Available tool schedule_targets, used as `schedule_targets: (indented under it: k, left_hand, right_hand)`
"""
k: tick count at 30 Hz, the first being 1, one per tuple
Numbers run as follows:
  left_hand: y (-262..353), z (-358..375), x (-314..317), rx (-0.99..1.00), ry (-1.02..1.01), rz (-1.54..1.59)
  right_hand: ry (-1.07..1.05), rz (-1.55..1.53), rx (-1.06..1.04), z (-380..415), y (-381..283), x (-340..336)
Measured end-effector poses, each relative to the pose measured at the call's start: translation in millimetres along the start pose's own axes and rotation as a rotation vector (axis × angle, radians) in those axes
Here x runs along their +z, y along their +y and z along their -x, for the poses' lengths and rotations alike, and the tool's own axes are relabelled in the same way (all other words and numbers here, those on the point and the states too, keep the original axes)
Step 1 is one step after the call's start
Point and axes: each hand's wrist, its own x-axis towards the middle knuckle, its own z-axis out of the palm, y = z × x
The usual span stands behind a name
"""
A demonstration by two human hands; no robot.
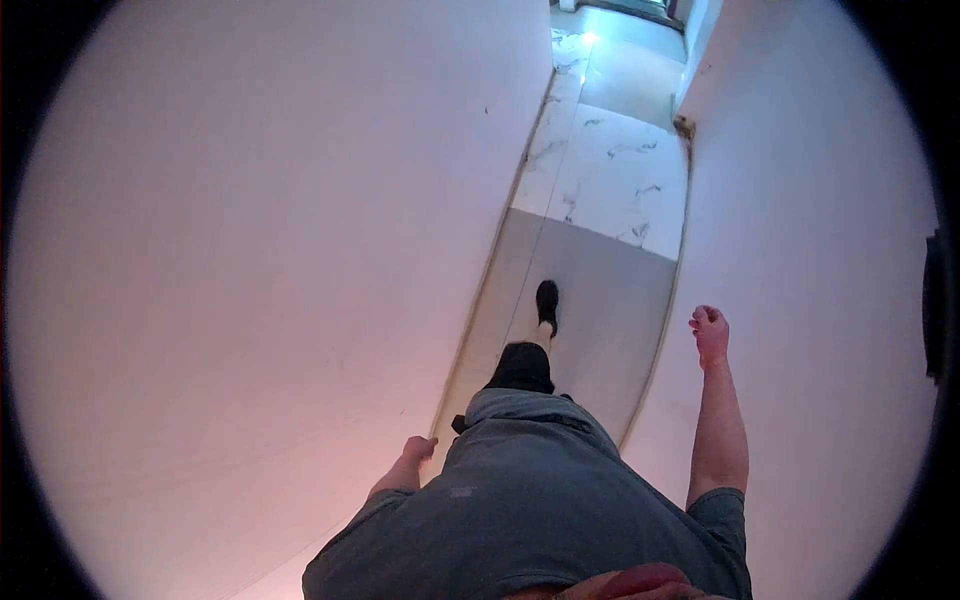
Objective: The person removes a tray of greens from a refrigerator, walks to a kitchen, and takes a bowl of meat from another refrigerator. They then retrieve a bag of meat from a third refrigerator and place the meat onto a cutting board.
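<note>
My right hand [710,332] is raised in front of the right wall, its fingers loosely curled in with nothing visible in them. Down at my left side, my left hand [420,448] hangs close to the left wall. Its fingers look curled too, and no object shows in it. A small dark shape [460,424] sits between that hand and my grey shirt [540,490]; I cannot make out what it is. Below the shirt come black shorts [522,368] and one black shoe [547,305] stretched forward on the floor.
A narrow passage runs ahead between a white left wall [300,250] and a white right wall [810,270]. Its plain grey floor [600,290] meets white marbled tiles [620,170]. Farther on, bright light reflects off the floor near a doorway. A black object [934,305] shows at the right edge.
</note>
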Motion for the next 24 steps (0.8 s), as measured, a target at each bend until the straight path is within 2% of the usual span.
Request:
schedule_targets:
  k: [2, 3, 4, 5, 6, 7, 8, 9, 10, 11, 13, 16, 19, 21, 24]
  left_hand:
    - [43.7, -30.4, -1.6, 0.014, -0.004, 0.182]
    - [76.6, -38.2, -10.3, 0.066, 0.016, 0.153]
    - [120.2, -50.9, -28.2, 0.125, 0.038, 0.122]
    - [169.7, -60.9, -50.2, 0.185, 0.063, 0.093]
    - [233.6, -55.7, -83.0, 0.196, 0.069, 0.076]
    - [294.4, -51.7, -113.7, 0.206, 0.069, 0.052]
    - [334.1, -80.3, -124.9, 0.264, 0.174, 0.079]
    - [383.7, -96.9, -159.3, 0.425, 0.169, -0.053]
    - [459.0, -66.2, -208.9, 0.407, 0.129, -0.077]
    - [507.1, -92.5, -232.4, 0.597, 0.273, -0.191]
    - [622.3, -81.2, -295.1, 0.635, 0.307, -0.002]
    - [779.4, -74.4, -363.7, 0.780, 0.401, 0.009]
    - [902.2, -82.4, -390.7, 0.840, 0.402, 0.018]
    - [963.0, -93.1, -402.0, 0.843, 0.382, -0.002]
    - [1030.4, -98.3, -402.4, 0.745, 0.304, 0.008]
  right_hand:
    - [-0.035, -0.017, 0.024, -56.3, -42.9, 18.2]
    - [-0.062, 0.039, -0.012, -83.0, -39.5, 29.0]
    - [-0.127, 0.254, -0.073, -107.8, -30.0, 36.9]
    - [-0.163, 0.335, -0.002, -129.6, -5.0, 48.0]
    - [-0.213, 0.463, -0.062, -147.9, 28.6, 56.3]
    - [-0.209, 0.559, 0.035, -144.1, 34.7, 62.4]
    - [-0.336, 0.712, 0.038, -150.3, 72.6, 63.3]
    - [-0.472, 0.777, 0.105, -142.9, 50.6, 62.9]
    - [-0.540, 0.756, 0.174, -150.2, 55.3, 63.8]
    - [-0.521, 0.734, 0.226, -155.7, 37.5, 61.8]
    - [-0.270, 0.317, 0.430, -171.8, 27.6, 61.4]
    - [0.008, 0.094, 0.555, -221.2, 14.3, 61.5]
    - [0.088, -0.063, 0.783, -272.5, 8.1, 56.9]
    - [0.071, -0.047, 0.931, -302.2, 6.8, 61.8]
    - [-0.076, 0.010, 0.946, -383.3, 7.9, 56.5]
